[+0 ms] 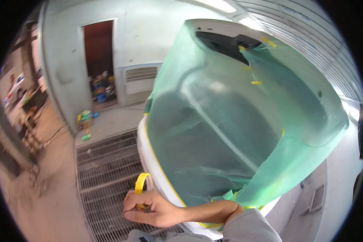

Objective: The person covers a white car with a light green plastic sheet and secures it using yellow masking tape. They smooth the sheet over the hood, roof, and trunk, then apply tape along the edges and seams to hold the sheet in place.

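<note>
My right forearm reaches leftward across the lower edge, and my right hand (159,209) is closed on a roll of yellow masking tape (139,184). The roll stands up above the bent fingers, and more of its yellow shows between fingers and thumb. Whether a finger passes through its ring I cannot tell. Just right of the hand is the white bumper (159,169) of a car with its tailgate raised. Translucent green masking film (213,137) drapes over the opening and tailgate, edged with yellow tape (165,173). My left hand does not show.
A floor grating (109,177) lies left of the car. Farther off are a small bin (84,119) of scraps, a wall vent (141,74) and a doorway (99,52) with cans inside. Clutter (30,125) stands beyond the opening at far left.
</note>
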Demonstrator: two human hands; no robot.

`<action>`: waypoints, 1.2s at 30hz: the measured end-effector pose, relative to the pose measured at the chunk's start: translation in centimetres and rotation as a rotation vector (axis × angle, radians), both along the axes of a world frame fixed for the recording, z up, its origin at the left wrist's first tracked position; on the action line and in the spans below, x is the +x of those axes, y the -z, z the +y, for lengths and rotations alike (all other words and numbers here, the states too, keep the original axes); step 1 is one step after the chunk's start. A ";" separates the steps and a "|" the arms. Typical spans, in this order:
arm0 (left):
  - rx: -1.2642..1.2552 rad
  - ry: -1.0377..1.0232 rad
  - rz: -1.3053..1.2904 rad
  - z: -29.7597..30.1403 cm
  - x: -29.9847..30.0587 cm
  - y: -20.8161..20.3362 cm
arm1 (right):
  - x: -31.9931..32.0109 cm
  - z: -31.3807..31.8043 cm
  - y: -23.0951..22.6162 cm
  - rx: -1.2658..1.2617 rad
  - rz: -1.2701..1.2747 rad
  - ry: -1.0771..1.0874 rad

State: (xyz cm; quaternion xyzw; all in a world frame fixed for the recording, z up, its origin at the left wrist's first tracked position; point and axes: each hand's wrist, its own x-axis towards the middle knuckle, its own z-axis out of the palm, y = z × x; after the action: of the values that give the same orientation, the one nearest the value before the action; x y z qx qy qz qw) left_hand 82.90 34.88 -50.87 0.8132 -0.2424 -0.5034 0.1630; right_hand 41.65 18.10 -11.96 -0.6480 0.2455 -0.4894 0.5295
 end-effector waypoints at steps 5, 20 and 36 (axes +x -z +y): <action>0.066 0.126 0.114 -19.2 -0.2 2.9 | -4.4 -13.8 3.1 -0.085 0.096 0.495; -0.434 0.630 0.089 -96.1 -0.6 4.9 | -6.0 -42.9 9.5 0.357 0.439 1.203; -0.183 0.821 0.256 -120.0 -28.1 2.2 | -18.1 -85.1 27.4 0.684 0.153 0.980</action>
State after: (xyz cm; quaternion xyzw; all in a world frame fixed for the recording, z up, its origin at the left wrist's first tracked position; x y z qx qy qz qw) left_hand 54.81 -85.11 -53.11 0.5626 -0.5671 -0.5995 0.0494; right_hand 23.51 -67.04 -39.36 -0.2856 0.6966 -0.5216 0.4013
